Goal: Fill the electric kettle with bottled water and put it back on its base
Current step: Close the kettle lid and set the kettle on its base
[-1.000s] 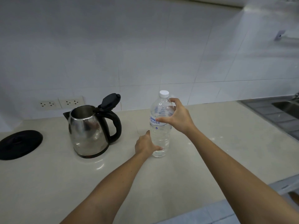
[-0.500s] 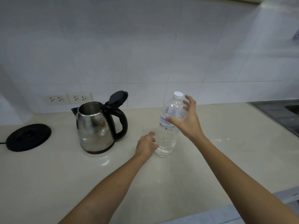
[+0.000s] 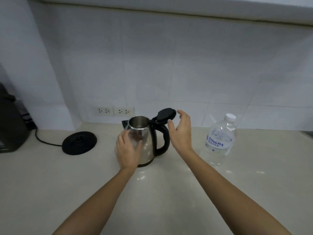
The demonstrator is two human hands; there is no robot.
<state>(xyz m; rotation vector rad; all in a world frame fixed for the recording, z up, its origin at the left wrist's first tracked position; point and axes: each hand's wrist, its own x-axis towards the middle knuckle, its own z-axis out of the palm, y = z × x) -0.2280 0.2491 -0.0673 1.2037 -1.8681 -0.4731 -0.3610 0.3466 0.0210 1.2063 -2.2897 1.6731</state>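
A steel electric kettle (image 3: 148, 143) with a black handle stands on the pale counter, its black lid (image 3: 165, 114) flipped up. My left hand (image 3: 128, 150) lies flat against the kettle's steel front side, slightly blurred. My right hand (image 3: 181, 131) hovers open just right of the handle, fingertips close to the raised lid. The round black base (image 3: 79, 142) lies on the counter to the kettle's left, with nothing on it. A clear capped water bottle (image 3: 220, 139) stands upright to the right, apart from both hands.
Two wall sockets (image 3: 115, 111) sit in the white tiles behind the kettle. A black cord (image 3: 44, 141) runs from the base toward a dark appliance (image 3: 11, 129) at the far left. The counter (image 3: 160, 192) stretches toward me in front of the kettle.
Both hands have let go of the bottle and moved left to the kettle. The view has swung left, so the bottle now stands at the right.
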